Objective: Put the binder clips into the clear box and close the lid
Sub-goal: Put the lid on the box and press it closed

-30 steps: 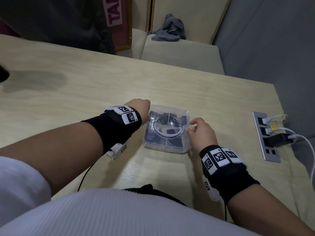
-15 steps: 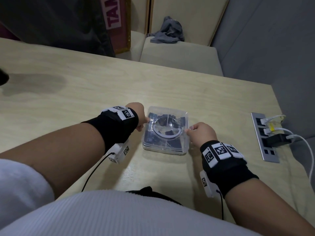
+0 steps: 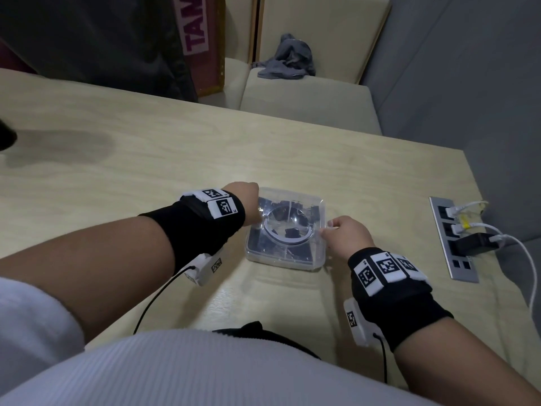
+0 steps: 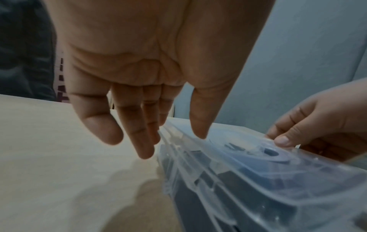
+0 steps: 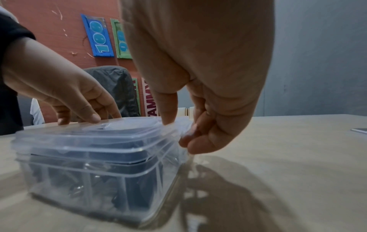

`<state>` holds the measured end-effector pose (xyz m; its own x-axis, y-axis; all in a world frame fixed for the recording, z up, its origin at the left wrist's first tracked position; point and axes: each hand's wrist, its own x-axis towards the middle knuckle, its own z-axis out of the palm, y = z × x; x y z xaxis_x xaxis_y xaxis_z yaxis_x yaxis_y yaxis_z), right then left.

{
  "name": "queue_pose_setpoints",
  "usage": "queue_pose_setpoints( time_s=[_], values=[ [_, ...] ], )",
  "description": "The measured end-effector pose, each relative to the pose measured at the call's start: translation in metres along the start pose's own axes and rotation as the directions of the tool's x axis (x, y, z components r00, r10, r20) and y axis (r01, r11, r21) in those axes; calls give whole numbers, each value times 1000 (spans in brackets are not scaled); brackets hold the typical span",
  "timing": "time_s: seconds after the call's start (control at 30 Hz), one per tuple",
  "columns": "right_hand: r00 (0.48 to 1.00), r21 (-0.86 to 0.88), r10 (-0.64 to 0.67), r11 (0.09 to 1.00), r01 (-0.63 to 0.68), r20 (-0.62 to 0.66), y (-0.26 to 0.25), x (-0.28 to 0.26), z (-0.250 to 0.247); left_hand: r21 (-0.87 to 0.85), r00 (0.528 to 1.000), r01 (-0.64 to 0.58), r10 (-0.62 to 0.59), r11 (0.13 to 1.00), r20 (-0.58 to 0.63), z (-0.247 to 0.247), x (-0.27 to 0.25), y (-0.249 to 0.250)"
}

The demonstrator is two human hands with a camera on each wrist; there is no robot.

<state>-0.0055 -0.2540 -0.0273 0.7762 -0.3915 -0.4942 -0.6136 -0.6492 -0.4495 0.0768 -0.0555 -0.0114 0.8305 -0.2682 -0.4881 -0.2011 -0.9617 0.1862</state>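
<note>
Lid-closing step: the lid (image 5: 89,133) is being seated on the clear box (image 3: 285,230), one box and one lid on the worktop (image 3: 146,171).

The binder clips (image 5: 111,175) are seen inside as a dark heap through the walls; their number cannot be counted, and none is seen loose outside. The left hand (image 4: 151,66) is held with straight, relaxed fingers, thumb tip on the lid's left edge, nothing grasped. The right hand (image 5: 198,87) is curled at the right rim, thumb on top and fingers under, so its grip is closed on the lid's edge. Even downward pressure along both edges is judged to be called for next, until the lid is snapped shut.
</note>
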Motion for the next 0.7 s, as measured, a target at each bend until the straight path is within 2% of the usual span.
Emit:
queue_pose_setpoints(
  time_s=[0.13, 0.53, 0.7],
  values=[
    [998, 73, 33, 997, -37, 59, 4, 0, 4, -2, 999, -9, 9, 1000, 36, 4, -3, 2],
    [994, 1, 12, 1000, -12, 112, 4, 5, 1, 33, 998, -36, 34, 999, 47, 7, -4, 5],
    [991, 46, 24, 998, -30, 130, 10, 6, 1, 52, 997, -37, 34, 998, 73, 1, -6, 8]
  ],
)
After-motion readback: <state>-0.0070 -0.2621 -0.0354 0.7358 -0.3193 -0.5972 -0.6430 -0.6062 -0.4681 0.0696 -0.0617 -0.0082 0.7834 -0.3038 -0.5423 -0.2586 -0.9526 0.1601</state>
